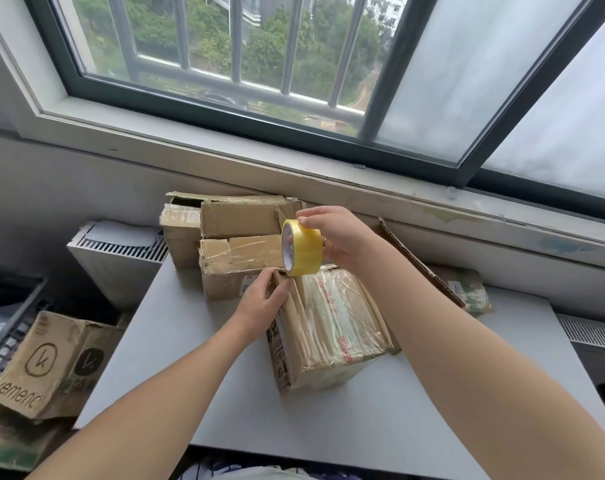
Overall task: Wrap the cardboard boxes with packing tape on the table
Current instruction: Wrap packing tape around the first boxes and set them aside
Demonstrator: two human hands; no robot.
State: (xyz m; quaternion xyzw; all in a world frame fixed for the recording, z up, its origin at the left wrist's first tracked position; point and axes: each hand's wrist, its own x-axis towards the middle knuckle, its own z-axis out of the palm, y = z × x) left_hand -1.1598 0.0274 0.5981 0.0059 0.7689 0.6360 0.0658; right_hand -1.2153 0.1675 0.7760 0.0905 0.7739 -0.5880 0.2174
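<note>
A cardboard box (332, 323) wrapped in shiny clear tape lies in the middle of the grey table (190, 375). My right hand (335, 237) grips a yellow roll of packing tape (303, 247) just above the box's far corner. My left hand (263, 299) pinches the box's far left edge, right under the roll, where the tape end meets the cardboard. Behind it stand stacked cardboard boxes (238, 244), some with tape on them.
A flat cardboard sheet (418, 265) leans at the right behind the box. A radiator (117, 251) stands left of the table. On the floor at left are printed cartons (48, 365) and a dark crate (7, 306). The window sill runs along the back.
</note>
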